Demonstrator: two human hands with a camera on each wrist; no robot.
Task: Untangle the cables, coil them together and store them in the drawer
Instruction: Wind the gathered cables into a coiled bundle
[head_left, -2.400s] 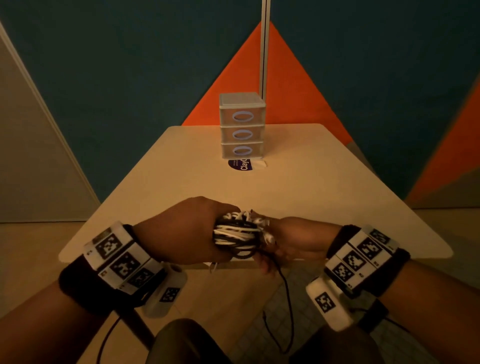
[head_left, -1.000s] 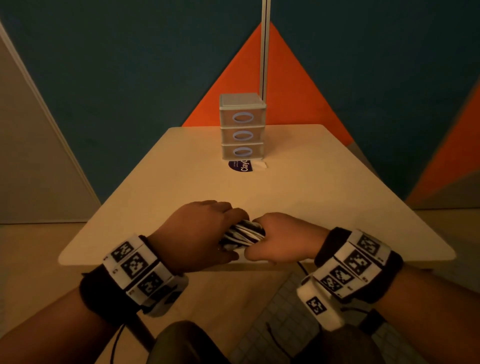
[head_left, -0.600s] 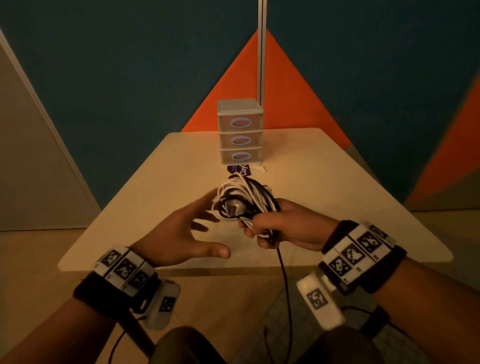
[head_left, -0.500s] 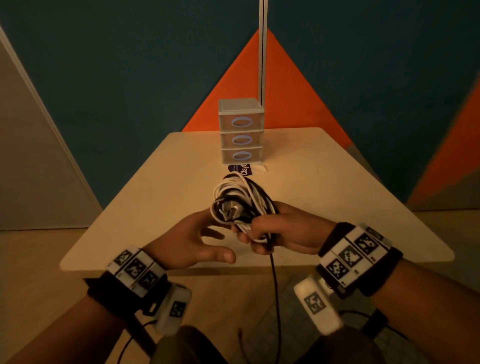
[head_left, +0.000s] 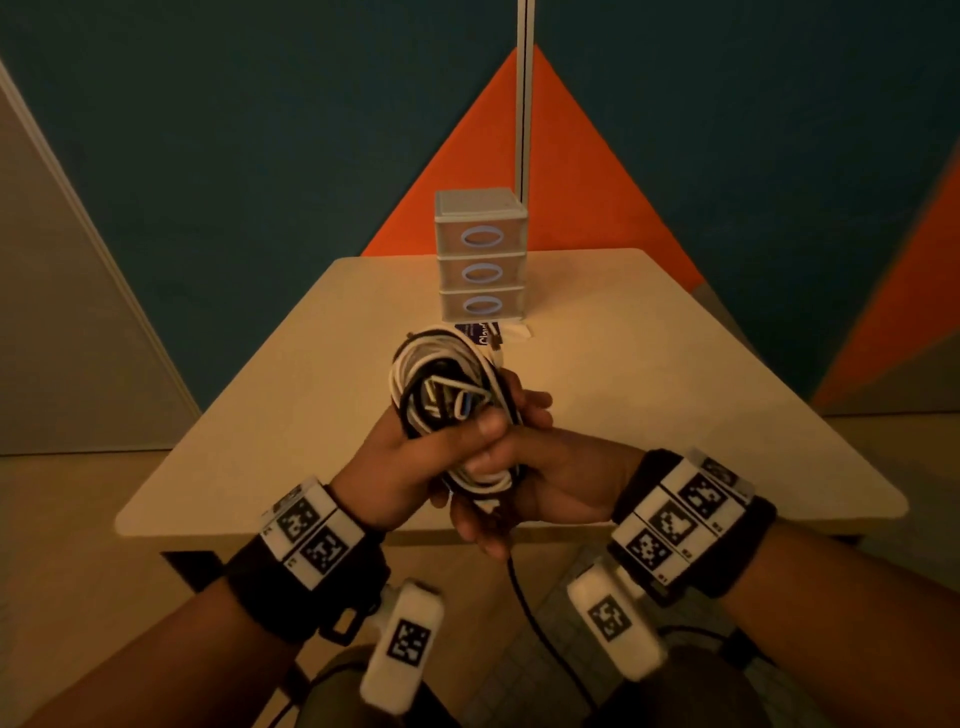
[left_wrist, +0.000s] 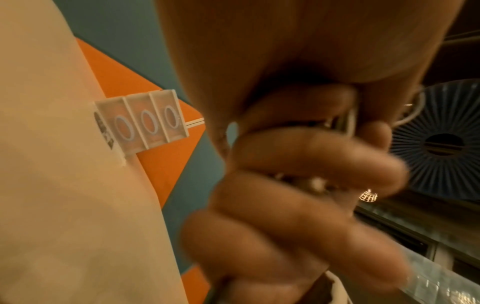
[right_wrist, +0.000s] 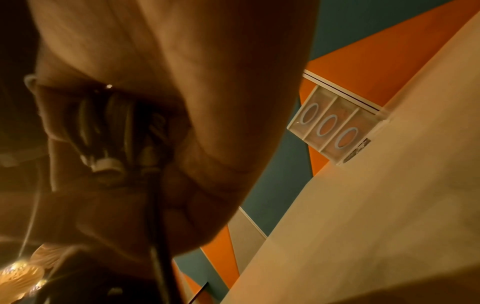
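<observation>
Both the left hand (head_left: 410, 462) and right hand (head_left: 550, 483) clasp the cable coil (head_left: 447, 395) (long axis upright), with the closed drawer unit (head_left: 480, 270) well apart at twelve o'clock.

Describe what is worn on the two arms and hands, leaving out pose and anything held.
Both hands, left hand and right hand, are bare: no gloves, no sleeves. Each wrist wears a black band carrying white blocks printed with black square markers. A white camera unit with its own marker hangs under each wrist, with thin dark leads beneath.
</observation>
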